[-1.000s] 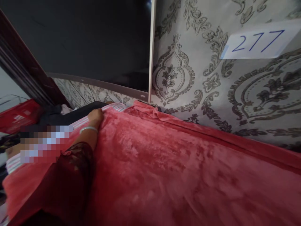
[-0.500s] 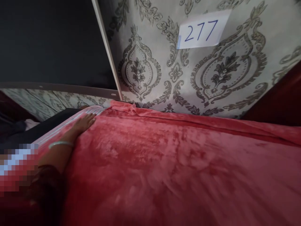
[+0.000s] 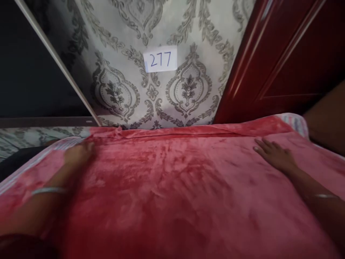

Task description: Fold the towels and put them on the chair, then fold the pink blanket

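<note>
A red and pink plush blanket (image 3: pixel 167 172) is spread over a flat surface, with a folded strip along its far side by the wall. Near the far left corner, my left hand (image 3: pixel 79 154) is on the blanket beside its striped edge. Blur smears its fingers, so whether they grip the cloth is unclear. My right hand (image 3: pixel 276 154) lies flat with fingers spread on the blanket's far right part, just in front of the folded strip. A pale bangle (image 3: pixel 50 190) circles the left wrist, and a thin band (image 3: pixel 325 196) the right.
Behind the blanket rises a wall with patterned wallpaper (image 3: pixel 151 93), bearing a paper marked 277 (image 3: pixel 161 59). A large dark screen (image 3: pixel 35 75) stands at the left. Dark red glossy wooden panels (image 3: pixel 269 64) rise at the right.
The view has swung right, bringing my right hand and more of the red panels into sight. My left hand, flat before, is now blurred at the blanket's left corner.
</note>
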Tool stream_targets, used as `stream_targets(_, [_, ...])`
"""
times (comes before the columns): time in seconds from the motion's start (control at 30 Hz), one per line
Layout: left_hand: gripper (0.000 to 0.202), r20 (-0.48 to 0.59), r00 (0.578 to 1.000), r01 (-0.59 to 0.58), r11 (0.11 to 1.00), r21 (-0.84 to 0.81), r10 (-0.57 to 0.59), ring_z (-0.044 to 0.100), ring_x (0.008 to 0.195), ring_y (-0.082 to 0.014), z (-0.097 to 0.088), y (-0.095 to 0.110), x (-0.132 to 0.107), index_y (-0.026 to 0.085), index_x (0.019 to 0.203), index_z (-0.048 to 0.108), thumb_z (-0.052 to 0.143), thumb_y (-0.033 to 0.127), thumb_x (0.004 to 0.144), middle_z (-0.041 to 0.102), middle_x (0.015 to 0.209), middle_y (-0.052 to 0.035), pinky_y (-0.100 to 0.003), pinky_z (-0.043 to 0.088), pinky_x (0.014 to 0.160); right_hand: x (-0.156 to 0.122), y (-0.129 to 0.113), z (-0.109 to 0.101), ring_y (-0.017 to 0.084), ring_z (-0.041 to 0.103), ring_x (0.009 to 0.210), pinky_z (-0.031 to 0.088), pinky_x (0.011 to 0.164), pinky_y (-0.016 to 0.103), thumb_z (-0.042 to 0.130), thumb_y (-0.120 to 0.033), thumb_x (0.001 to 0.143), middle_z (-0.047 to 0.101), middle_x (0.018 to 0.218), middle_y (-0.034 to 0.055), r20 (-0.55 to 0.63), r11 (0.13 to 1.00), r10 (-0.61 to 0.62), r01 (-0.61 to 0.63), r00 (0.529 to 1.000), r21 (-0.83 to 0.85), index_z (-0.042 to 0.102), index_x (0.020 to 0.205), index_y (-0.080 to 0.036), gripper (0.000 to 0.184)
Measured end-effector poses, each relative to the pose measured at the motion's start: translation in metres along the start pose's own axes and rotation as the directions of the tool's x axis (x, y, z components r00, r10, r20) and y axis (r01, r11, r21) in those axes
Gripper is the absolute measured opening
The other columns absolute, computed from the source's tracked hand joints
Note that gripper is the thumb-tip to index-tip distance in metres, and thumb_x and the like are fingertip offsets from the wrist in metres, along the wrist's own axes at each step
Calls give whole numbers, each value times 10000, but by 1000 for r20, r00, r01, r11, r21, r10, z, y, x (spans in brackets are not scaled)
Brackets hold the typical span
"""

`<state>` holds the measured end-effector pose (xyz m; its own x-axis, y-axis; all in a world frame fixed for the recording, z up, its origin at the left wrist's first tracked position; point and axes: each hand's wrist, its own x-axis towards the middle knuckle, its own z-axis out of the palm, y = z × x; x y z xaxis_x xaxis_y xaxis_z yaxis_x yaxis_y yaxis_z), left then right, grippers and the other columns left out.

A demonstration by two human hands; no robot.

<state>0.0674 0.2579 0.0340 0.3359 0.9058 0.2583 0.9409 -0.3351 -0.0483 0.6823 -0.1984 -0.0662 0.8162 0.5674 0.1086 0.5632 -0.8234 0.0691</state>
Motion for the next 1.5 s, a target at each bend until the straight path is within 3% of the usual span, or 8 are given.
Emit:
stream_targets(0.17, [617,102,873,-440,861,-254,476,420,1455,-283,-4,174,-54,46,1452,485,321,446,1011,483,1547,-190,-399,313,1207,-11,-40,-42,360,250,1514,271,1150,679,260,-486,1052,258,1670,117,123,987,53,-71,991,146,349,1600,-264,598])
stream_targets(0.27, [660,135,765,-571,760,-312,630,319,1518,-311,-3,256,-88,75,1536,397,368,468,1006,371,1619,-198,-482,276,1230,-39,-96,-61,330,197,1537,226,1188,648,308,-453,1055,284,1661,109,-40,940,-246,249,968,232,405,1572,-241,567])
stream_targets(0.37, [665,98,759,-603,752,-266,644,265,1537,-349,5,297,-110,81,1549,386,366,473,1012,331,1628,-224,-584,229,1229,-74,-163,-63,301,216,1535,201,1222,574,318,-497,1063,314,1650,96,-127,745,-575,581,808,328,455,1547,-254,559])
stream_targets(0.5, [662,38,770,-621,763,-178,636,242,1544,-350,22,305,-114,122,1556,393,350,494,1010,312,1641,-203,-604,239,1216,-82,-202,-51,281,171,1551,121,1248,566,355,-631,1033,261,1671,33,-144,549,-768,758,624,352,352,1595,-338,634])
stream_targets(0.8, [681,-48,732,-676,717,-169,679,286,1526,-360,44,292,-95,169,1556,412,338,525,979,318,1641,-184,-627,314,1171,53,29,-18,290,229,1535,82,1244,600,312,-519,1055,341,1635,50,28,919,-335,320,942,232,392,1581,-308,572])
stream_targets(0.97, [672,-40,744,-663,729,-169,667,264,1540,-317,57,284,-91,214,1573,383,351,500,966,284,1665,-128,-590,286,1203,85,105,12,312,453,1410,128,1247,579,481,-518,978,608,1428,95,-210,849,-243,312,947,426,689,1328,-229,499])
stream_targets(1.17, [671,-57,757,-650,741,-169,651,284,1534,-309,72,280,-84,241,1569,397,367,480,943,360,1641,-94,-569,276,1215,89,121,13,279,698,1050,485,1054,475,586,-575,876,773,990,107,-298,236,183,252,937,938,771,972,-184,443])
stream_targets(1.5, [674,-50,717,-693,703,-156,695,333,1501,-383,41,296,-90,111,1497,480,287,477,965,416,1589,-210,-642,342,1146,1,21,-41,325,465,1376,236,1204,555,610,-354,913,606,1409,156,-252,653,51,159,966,740,715,1225,-167,378])
